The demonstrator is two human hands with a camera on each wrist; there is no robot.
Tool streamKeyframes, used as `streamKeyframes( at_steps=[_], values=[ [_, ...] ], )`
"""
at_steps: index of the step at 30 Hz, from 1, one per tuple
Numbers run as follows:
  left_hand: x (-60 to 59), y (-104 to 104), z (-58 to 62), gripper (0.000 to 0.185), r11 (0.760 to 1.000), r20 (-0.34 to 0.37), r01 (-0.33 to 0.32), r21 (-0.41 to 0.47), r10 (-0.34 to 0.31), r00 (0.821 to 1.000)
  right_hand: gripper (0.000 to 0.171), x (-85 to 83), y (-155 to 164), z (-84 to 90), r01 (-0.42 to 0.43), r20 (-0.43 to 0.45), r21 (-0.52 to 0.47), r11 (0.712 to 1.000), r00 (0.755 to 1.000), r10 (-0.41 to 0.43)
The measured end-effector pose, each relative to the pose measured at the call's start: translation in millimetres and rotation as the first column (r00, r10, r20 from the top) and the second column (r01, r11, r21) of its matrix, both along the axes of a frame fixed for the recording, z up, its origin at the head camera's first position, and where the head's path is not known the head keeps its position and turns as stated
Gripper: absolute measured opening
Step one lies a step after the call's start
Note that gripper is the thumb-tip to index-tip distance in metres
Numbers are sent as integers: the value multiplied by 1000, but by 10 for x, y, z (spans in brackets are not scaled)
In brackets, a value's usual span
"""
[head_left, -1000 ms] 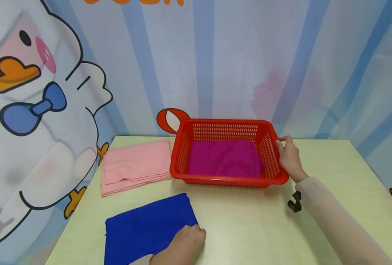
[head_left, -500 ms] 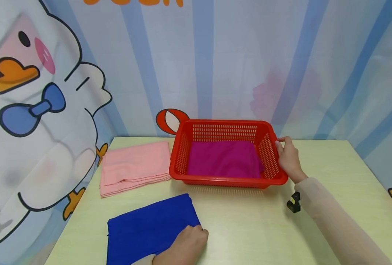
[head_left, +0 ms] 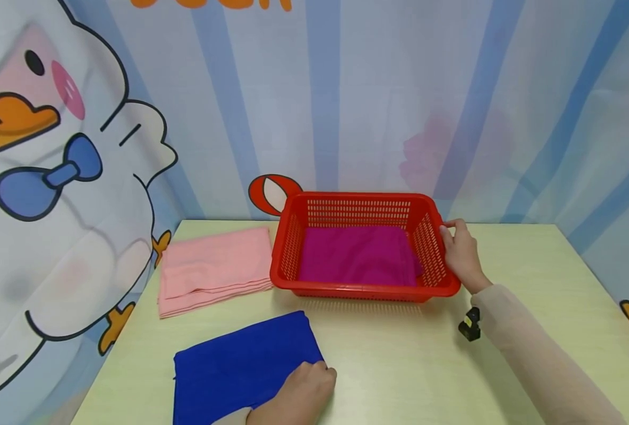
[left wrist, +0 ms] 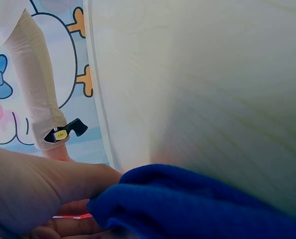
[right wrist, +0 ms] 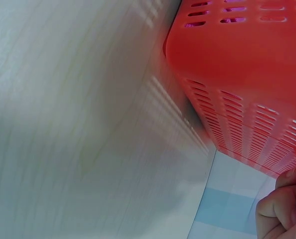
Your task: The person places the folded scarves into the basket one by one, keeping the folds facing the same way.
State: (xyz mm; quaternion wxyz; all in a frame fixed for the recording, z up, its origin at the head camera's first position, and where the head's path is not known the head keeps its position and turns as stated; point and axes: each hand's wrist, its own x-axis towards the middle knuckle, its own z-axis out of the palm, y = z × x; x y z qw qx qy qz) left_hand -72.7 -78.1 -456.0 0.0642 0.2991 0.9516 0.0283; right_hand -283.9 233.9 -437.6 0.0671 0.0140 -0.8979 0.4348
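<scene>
Left hand point(head_left: 295, 395) grips the blue cloth point(head_left: 240, 369) at its near-right corner; right hand point(head_left: 460, 255) grips the red basket point(head_left: 364, 290) rim.

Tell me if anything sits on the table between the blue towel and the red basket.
Nothing visible does. The left hand grips the blue towel at its near right corner, and bare table lies between it and the red basket. The pink towel is off to the left; the right hand holds the basket's right rim.
</scene>
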Motion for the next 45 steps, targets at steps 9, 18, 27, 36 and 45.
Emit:
streamKeyframes(
  at_steps=[9, 18, 27, 36, 45],
  values=[
    [-44, 61, 35, 24, 998, 178, -43, -50, 52, 983, 47, 0, -14, 7, 7, 0, -5, 1000, 1000, -7],
    [-55, 120, 47, 18, 998, 160, -15, -59, 24, 987, 46, 4, -8, 18, 5, -11, -3, 1000, 1000, -5],
    [-60, 162, 59, 14, 997, 153, 7, -74, 4, 988, 47, 2, -7, 14, 10, -6, -11, 1000, 1000, -10],
    [-64, 203, 66, 14, 997, 169, 20, -79, -6, 986, 46, 16, -15, 22, 5, -15, -8, 1000, 1000, -5],
    [-98, 293, 61, 18, 993, 220, 45, -108, -20, 975, 47, 15, -14, 18, 6, -14, -7, 1000, 1000, -6]
  ],
)
